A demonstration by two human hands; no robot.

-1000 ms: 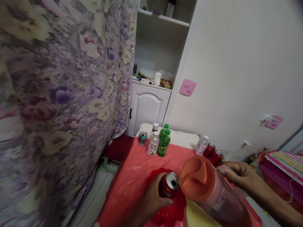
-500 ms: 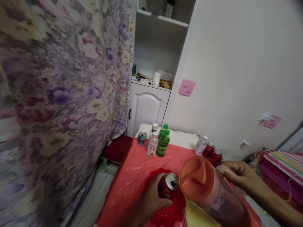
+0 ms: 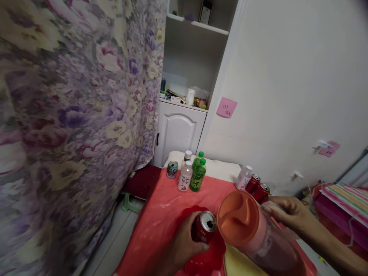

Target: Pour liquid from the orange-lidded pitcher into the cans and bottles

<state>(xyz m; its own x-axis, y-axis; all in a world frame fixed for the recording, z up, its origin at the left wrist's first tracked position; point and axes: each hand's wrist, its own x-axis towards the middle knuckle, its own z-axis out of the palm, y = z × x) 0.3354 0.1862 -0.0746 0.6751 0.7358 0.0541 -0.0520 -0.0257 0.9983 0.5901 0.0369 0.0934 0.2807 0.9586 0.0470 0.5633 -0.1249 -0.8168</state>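
My left hand (image 3: 184,243) is wrapped around a red soda can (image 3: 201,232) with an opened silver top, held over a red tray (image 3: 217,251) with a wavy rim. In my right hand (image 3: 287,212) is the handle of a clear pitcher (image 3: 273,245) with an orange lid, tipped so the lid faces the can. Dark liquid shows inside the pitcher. The lid's edge is close beside the can's opening, and a thin brownish stream appears between them. The pitcher's lower end runs off toward the bottom of the view.
Green bottles (image 3: 198,178), white-capped bottles (image 3: 184,178) and a small can (image 3: 172,169) stand at the table's back left. Behind the pitcher are a clear bottle (image 3: 243,178) and red cans (image 3: 261,193). A yellow cloth (image 3: 240,262) lies below. A floral curtain (image 3: 86,115) hangs left.
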